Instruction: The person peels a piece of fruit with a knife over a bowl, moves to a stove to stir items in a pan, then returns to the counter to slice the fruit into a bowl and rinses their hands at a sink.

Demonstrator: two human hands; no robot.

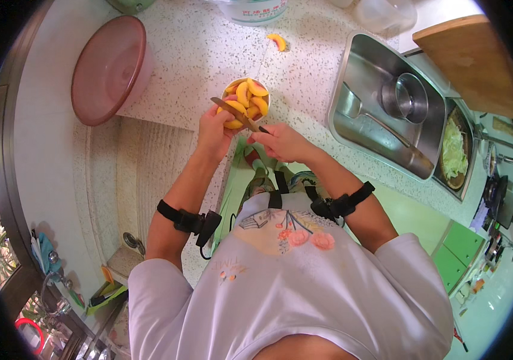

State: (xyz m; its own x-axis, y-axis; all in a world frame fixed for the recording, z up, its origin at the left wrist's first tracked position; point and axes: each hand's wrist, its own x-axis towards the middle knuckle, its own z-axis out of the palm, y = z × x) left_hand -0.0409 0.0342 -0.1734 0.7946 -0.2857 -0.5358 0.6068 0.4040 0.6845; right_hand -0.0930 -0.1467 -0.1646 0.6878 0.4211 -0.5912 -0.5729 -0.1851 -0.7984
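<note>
My right hand (283, 142) grips the dark handle of a kitchen knife (234, 112). The knife's blade slants up and left, lying across a piece of yellow peach (236, 106). That peach is held in my left hand (215, 128), its thumb beside the blade and some of its fingers hidden. Just beyond both hands, a white bowl (269, 96) is heaped with peach slices (256, 87), yellow with reddish edges. How much the held peach overlaps the bowl is hard to tell.
A lone peach slice (277, 42) lies on the speckled countertop (301, 81). At left a pink plastic basin (108, 72) leans on its side. To the right, the steel sink (411, 153) holds a spatula (387, 126) and a metal pot (405, 96); shredded greens (454, 150) sit beyond it.
</note>
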